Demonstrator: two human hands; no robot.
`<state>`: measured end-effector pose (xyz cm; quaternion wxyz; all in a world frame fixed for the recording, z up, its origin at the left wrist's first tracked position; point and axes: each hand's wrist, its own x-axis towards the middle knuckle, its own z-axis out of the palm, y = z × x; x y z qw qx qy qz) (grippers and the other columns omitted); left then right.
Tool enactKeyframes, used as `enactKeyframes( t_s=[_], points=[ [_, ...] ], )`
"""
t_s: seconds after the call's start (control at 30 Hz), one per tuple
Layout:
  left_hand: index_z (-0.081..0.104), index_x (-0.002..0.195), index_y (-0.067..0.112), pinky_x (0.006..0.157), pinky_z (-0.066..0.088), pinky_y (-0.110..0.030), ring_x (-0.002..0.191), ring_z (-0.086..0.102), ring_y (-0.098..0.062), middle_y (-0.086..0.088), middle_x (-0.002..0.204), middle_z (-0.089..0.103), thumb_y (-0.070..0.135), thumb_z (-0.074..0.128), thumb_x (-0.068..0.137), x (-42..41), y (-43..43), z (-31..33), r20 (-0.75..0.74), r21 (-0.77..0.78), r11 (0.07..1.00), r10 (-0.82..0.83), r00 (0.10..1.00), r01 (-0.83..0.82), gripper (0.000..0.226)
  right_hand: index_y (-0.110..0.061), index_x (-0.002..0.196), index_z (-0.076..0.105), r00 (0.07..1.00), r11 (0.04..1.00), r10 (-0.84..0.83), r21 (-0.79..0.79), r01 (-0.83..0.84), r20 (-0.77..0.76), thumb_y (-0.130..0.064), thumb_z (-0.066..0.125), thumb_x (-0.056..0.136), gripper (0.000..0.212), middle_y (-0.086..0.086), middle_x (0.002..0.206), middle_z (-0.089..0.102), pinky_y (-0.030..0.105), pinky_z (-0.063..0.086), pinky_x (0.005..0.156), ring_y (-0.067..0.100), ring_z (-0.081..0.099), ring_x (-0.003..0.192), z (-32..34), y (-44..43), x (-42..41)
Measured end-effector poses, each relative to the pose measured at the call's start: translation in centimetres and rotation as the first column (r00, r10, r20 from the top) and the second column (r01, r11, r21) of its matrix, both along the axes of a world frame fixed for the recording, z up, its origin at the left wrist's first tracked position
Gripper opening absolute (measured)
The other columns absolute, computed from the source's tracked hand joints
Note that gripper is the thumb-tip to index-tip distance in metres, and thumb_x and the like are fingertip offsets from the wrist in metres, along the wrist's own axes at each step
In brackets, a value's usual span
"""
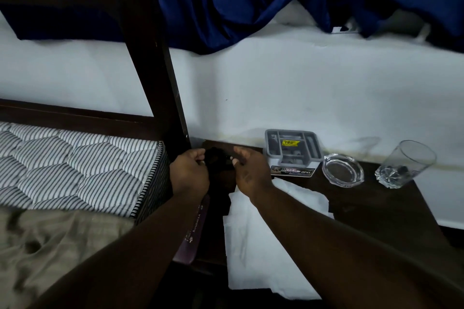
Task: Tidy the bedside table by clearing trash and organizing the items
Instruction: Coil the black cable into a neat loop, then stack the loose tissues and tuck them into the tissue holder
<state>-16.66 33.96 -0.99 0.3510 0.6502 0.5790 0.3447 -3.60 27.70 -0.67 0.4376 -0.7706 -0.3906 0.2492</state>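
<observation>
On the dark bedside table (371, 208), at its back left corner, both my hands meet around a small black object (218, 158), too dark to identify. My left hand (189, 170) grips its left side with curled fingers. My right hand (251, 170) pinches its right end between thumb and fingertips. A crumpled white paper (253, 246) lies on the table beneath my right forearm. A purple printed card (193, 233) lies at the table's left edge, partly under my left forearm.
A grey compartment tray (292, 147) stands against the white wall, with a printed card (292, 171) in front of it. To the right are a glass ashtray (342, 169) and a drinking glass (404, 165). A dark bedpost (160, 83) and striped mattress (75, 165) border the left.
</observation>
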Motion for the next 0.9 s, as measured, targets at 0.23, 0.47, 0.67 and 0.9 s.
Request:
enactKeyframes(
  t_s=[0.23,0.47,0.67,0.9],
  points=[
    [0.077,0.115,0.016,0.096,0.057,-0.029,0.100,0.073,-0.016,-0.002,0.108,0.079,-0.001,0.063,0.093,1.6,-5.0,5.1,0.057,0.041,0.996,-0.080,0.995,0.078,0.031,-0.009,0.132,0.065,0.994,0.995,0.046,0.088,-0.055,0.095,-0.002,0.055,0.098,0.036,0.010,0.129,0.070,0.039,0.051,0.104,0.025,0.064,0.120,4.5,-4.2,0.6],
    [0.079,0.106,0.011,0.078,0.049,-0.003,0.085,0.070,-0.006,0.010,0.092,0.075,-0.007,0.058,0.090,3.0,-11.6,8.7,0.129,0.142,0.971,-0.213,0.968,0.195,0.033,-0.002,0.126,0.068,0.998,0.984,0.065,0.165,-0.062,-0.013,0.006,0.050,0.098,0.033,0.017,0.124,0.071,0.024,0.053,0.098,0.021,0.066,0.113,8.3,-9.8,1.2],
    [0.078,0.110,0.010,0.090,0.061,-0.041,0.089,0.074,-0.026,-0.006,0.096,0.079,-0.015,0.051,0.087,3.3,-17.0,7.9,0.208,0.025,0.960,-0.277,0.938,0.278,0.043,0.005,0.117,0.072,0.998,0.989,0.056,0.136,-0.061,0.038,0.008,0.054,0.097,0.027,0.018,0.115,0.074,0.028,0.054,0.096,0.017,0.072,0.103,8.4,-15.7,2.4],
    [0.072,0.124,0.013,0.111,0.044,-0.036,0.118,0.065,-0.022,-0.007,0.126,0.072,0.005,0.060,0.096,2.6,-23.1,2.5,-0.064,-0.080,0.922,-0.383,0.922,0.378,0.032,-0.005,0.104,0.079,0.974,0.996,0.053,-0.083,-0.035,0.222,-0.006,0.062,0.095,0.018,0.008,0.111,0.077,0.014,0.044,0.090,0.022,0.070,0.108,2.0,-21.9,1.7]
  ],
)
